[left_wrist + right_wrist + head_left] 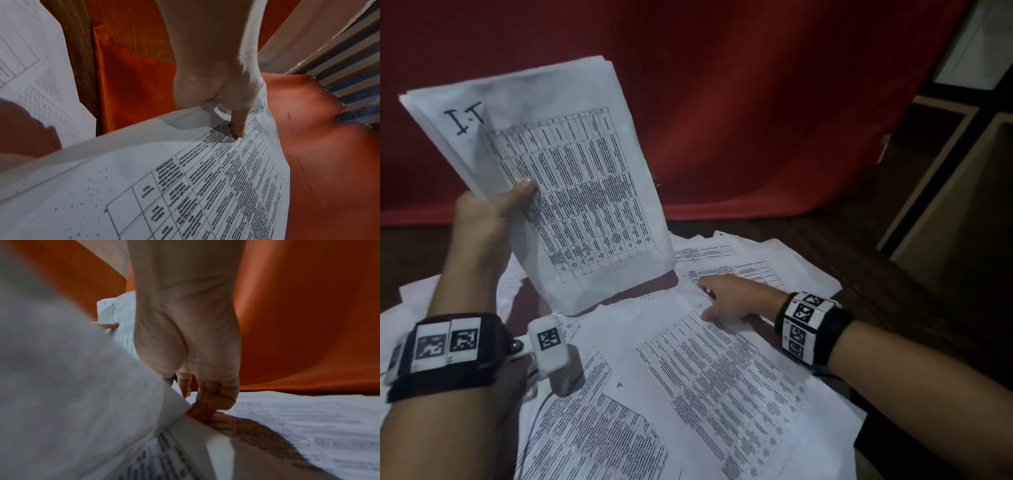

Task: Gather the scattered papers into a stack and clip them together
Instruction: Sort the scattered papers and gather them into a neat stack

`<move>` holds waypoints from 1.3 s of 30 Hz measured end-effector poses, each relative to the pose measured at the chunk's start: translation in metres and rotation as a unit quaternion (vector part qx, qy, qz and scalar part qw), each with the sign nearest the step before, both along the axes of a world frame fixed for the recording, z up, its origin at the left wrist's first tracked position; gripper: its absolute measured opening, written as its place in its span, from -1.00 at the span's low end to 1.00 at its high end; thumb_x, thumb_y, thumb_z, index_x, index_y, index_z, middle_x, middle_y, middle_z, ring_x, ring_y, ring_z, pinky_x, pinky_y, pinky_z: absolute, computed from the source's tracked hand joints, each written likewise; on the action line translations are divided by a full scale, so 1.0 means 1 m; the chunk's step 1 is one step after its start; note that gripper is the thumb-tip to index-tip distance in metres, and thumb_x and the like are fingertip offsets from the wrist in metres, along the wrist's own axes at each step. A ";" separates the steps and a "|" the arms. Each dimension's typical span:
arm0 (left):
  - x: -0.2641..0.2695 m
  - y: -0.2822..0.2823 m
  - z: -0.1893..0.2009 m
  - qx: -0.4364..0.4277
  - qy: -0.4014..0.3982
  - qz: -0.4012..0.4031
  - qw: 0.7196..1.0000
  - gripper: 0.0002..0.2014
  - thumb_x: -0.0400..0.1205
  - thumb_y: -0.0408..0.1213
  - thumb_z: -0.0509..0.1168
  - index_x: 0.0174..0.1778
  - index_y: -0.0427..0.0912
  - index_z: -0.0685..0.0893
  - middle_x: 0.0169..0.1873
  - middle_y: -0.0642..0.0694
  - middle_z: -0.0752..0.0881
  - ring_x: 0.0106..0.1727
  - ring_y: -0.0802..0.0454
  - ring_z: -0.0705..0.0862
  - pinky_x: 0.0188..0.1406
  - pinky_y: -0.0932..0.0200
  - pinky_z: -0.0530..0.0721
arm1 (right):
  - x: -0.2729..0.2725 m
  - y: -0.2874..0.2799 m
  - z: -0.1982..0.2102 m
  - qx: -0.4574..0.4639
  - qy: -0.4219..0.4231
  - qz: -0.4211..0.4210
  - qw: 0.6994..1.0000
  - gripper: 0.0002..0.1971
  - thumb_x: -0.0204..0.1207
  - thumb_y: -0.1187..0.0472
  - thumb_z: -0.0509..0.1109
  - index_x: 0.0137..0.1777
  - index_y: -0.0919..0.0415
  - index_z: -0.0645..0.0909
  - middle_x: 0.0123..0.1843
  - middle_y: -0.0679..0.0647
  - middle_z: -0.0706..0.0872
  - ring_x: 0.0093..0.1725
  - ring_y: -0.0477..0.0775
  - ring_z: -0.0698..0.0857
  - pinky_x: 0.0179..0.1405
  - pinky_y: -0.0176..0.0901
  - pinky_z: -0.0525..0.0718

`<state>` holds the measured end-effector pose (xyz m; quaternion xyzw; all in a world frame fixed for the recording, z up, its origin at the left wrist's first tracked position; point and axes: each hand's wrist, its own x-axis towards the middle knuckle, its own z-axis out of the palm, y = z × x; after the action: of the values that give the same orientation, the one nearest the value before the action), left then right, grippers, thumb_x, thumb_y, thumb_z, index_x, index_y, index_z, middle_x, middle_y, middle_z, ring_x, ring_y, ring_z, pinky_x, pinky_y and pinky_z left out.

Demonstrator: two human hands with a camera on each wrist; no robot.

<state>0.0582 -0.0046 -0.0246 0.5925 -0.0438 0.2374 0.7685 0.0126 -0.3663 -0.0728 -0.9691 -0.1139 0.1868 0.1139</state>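
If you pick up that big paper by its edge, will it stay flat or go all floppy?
Probably floppy: the sheet under the right hand is single, thin, and already curling up at its lifted edge. It likely weighs almost nothing. The gathered stack in the left hand looks stiffer, standing upright.

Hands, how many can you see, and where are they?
2. The left hand is up in the air, holding a stack of papers. The right hand is lower, lifting a loose sheet from the table. None seem hidden.
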 end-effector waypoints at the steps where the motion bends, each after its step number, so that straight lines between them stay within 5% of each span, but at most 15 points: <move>1: -0.001 -0.001 0.001 -0.001 0.003 0.001 1.000 -0.93 0.65 -0.33 0.53 -0.07 -0.09 0.92 -0.02 0.02 0.92 0.06 -0.01 0.89 0.33 -0.13 0.82 | -0.002 0.000 0.001 0.016 0.011 -0.008 1.000 -0.67 0.53 0.09 0.58 0.15 0.15 0.55 0.06 0.07 0.72 0.00 0.13 0.70 -0.21 -0.08 0.58; 5: -0.002 0.001 0.001 0.010 0.009 0.002 1.000 -0.95 0.62 -0.28 0.57 -0.05 -0.07 0.94 0.03 -0.03 0.91 0.12 -0.08 0.88 0.35 -0.17 0.81 | -0.005 -0.001 0.011 0.045 0.033 -0.010 0.998 -0.81 0.58 0.17 0.53 0.08 0.14 0.58 -0.15 -0.06 0.70 -0.25 -0.07 0.66 -0.38 -0.19 0.52; 9: -0.003 0.001 0.002 0.026 0.021 0.051 0.998 -0.79 0.59 -0.16 0.62 0.04 -0.17 0.83 0.03 0.01 0.89 0.09 0.00 0.88 0.25 -0.03 0.85 | -0.003 -0.018 0.042 0.081 -0.013 -0.011 0.997 -0.85 0.62 0.16 0.47 -0.16 0.10 0.59 -0.26 -0.03 0.72 -0.32 -0.03 0.69 -0.28 -0.09 0.63; 12: -0.001 -0.003 0.002 0.031 0.035 0.092 0.995 -0.53 0.49 -0.01 0.66 0.20 -0.24 0.81 0.07 -0.05 0.88 0.04 0.00 0.86 0.18 -0.02 0.84 | 0.000 -0.038 0.075 0.191 -0.063 -0.002 0.980 -0.98 0.67 0.26 0.48 0.02 0.19 0.72 -0.17 -0.06 0.76 -0.27 -0.18 0.70 -0.22 -0.24 0.64; 14: -0.001 -0.013 0.003 0.048 0.042 0.081 0.995 -0.61 0.51 -0.05 0.65 0.14 -0.21 0.84 0.00 -0.03 0.89 -0.06 0.03 0.84 0.09 0.01 0.83 | 0.003 -0.050 0.096 0.284 -0.087 -0.030 0.954 -0.85 0.69 0.28 0.47 0.22 0.21 0.74 -0.04 -0.02 0.84 -0.15 -0.18 0.81 -0.11 -0.26 0.73; 17: -0.003 -0.041 0.008 0.085 0.048 0.037 0.995 -0.90 0.62 -0.25 0.60 -0.04 -0.08 0.81 -0.27 0.13 0.88 -0.27 0.26 0.83 -0.19 0.26 0.78 | 0.007 -0.056 0.123 0.410 -0.137 -0.077 0.898 -0.68 0.69 0.32 0.44 0.42 0.28 0.65 0.23 0.23 0.83 0.15 0.16 0.86 0.16 0.09 0.80; 20: -0.003 -0.070 0.018 0.114 0.058 0.007 0.992 -0.94 0.64 -0.32 0.56 -0.05 -0.13 0.80 -0.37 0.08 0.84 -0.38 0.20 0.79 -0.40 0.35 0.70 | 0.011 -0.051 0.139 0.522 -0.189 -0.113 0.824 -0.62 0.68 0.41 0.40 0.49 0.32 0.59 0.21 0.12 0.82 0.05 -0.08 0.86 0.00 -0.20 0.79; 22: -0.006 -0.082 0.026 0.120 0.081 -0.019 0.989 -0.94 0.64 -0.32 0.55 -0.02 -0.16 0.81 -0.32 0.05 0.87 -0.27 0.03 0.81 -0.27 0.24 0.78 | 0.015 -0.042 0.143 0.582 -0.203 -0.145 0.774 -0.64 0.70 0.40 0.38 0.48 0.32 0.57 0.19 0.13 0.82 -0.02 -0.11 0.87 -0.08 -0.25 0.80; 26: -0.017 -0.102 0.034 0.145 0.080 -0.066 0.984 -0.81 0.60 -0.30 0.55 0.07 -0.31 0.84 -0.05 -0.25 0.89 -0.08 -0.14 0.86 0.04 -0.05 0.86 | 0.024 -0.022 0.140 0.676 -0.187 -0.199 0.684 -0.61 0.63 0.42 0.42 0.44 0.45 0.54 0.31 0.39 0.78 0.10 0.25 0.85 0.15 0.22 0.82; 29: -0.024 -0.113 0.042 0.174 0.073 -0.084 0.979 -0.72 0.56 -0.18 0.44 0.01 -0.34 0.85 -0.11 -0.28 0.89 -0.17 -0.08 0.86 -0.14 -0.01 0.86 | 0.027 -0.010 0.133 0.691 -0.162 -0.202 0.675 -0.64 0.64 0.41 0.44 0.39 0.48 0.53 0.32 0.44 0.76 0.23 0.41 0.81 0.27 0.42 0.76; 32: -0.029 -0.124 0.054 0.178 0.062 -0.065 0.980 -0.81 0.77 -0.27 0.36 -0.09 -0.20 0.83 -0.27 -0.02 0.87 -0.30 0.12 0.79 -0.18 0.05 0.76 | 0.030 -0.003 0.131 0.689 -0.208 -0.180 0.671 -0.87 0.65 0.39 0.45 0.12 0.29 0.59 0.09 0.37 0.83 0.01 0.31 0.85 0.07 0.22 0.82; 34: -0.035 -0.129 0.062 0.121 0.030 -0.039 0.991 -0.68 0.84 0.01 0.26 -0.04 -0.06 0.82 -0.17 -0.01 0.90 -0.15 0.04 0.85 -0.08 0.01 0.78 | 0.029 0.000 0.136 0.660 -0.303 -0.183 0.663 -0.87 0.64 0.34 0.47 -0.03 0.17 0.56 -0.11 0.19 0.79 -0.17 0.13 0.75 -0.16 0.04 0.75; 36: -0.040 -0.131 0.067 0.058 -0.056 -0.056 0.995 -0.44 0.69 0.43 0.19 0.15 0.00 0.75 0.13 -0.23 0.85 0.15 -0.24 0.83 0.19 -0.13 0.80 | 0.028 0.002 0.143 0.638 -0.386 -0.174 0.643 -0.82 0.63 0.29 0.48 -0.09 0.08 0.53 -0.15 0.14 0.73 -0.18 0.09 0.68 -0.17 0.07 0.69; 37: -0.040 -0.131 0.066 0.072 -0.092 -0.065 0.991 -0.38 0.60 0.51 0.24 0.21 0.02 0.69 0.18 -0.29 0.78 0.20 -0.30 0.79 0.27 -0.18 0.77 | 0.026 0.004 0.146 0.633 -0.412 -0.168 0.634 -0.81 0.63 0.28 0.48 -0.09 0.05 0.51 -0.14 0.17 0.72 -0.18 0.10 0.68 -0.16 0.11 0.70; 39: -0.041 -0.134 0.064 0.137 -0.121 -0.061 0.981 -0.50 0.58 0.38 0.42 0.29 0.16 0.59 0.20 -0.04 0.77 0.24 -0.07 0.79 0.30 -0.07 0.77 | 0.025 0.004 0.146 0.635 -0.423 -0.156 0.627 -0.78 0.61 0.27 0.48 0.03 0.00 0.49 -0.01 0.27 0.77 -0.10 0.19 0.78 -0.07 0.24 0.78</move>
<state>0.0170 -0.1384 0.0389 0.6555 -0.2045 0.2516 0.6820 0.0374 -0.3618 0.0731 -0.6320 -0.0869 -0.3829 0.6681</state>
